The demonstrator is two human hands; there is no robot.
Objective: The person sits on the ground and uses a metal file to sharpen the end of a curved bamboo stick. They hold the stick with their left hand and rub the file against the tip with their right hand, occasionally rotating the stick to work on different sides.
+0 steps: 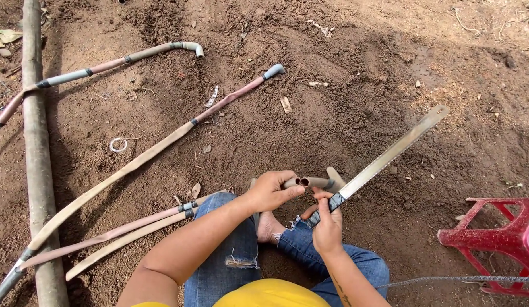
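Left hand [270, 190] clamped on short pipe piece [313, 182]: light, rigid, best held mid-length. Right hand [327, 227] closed around saw blade [389, 156] at its taped handle; blade appears thin and flexible.

Light: bright, hard daylight.
Shadows: a broad dark patch covers the soil around the saw blade [389, 154]; sunlit ground lies beyond it.
Focus: sharp throughout.
Edges: slight wide-angle bending.
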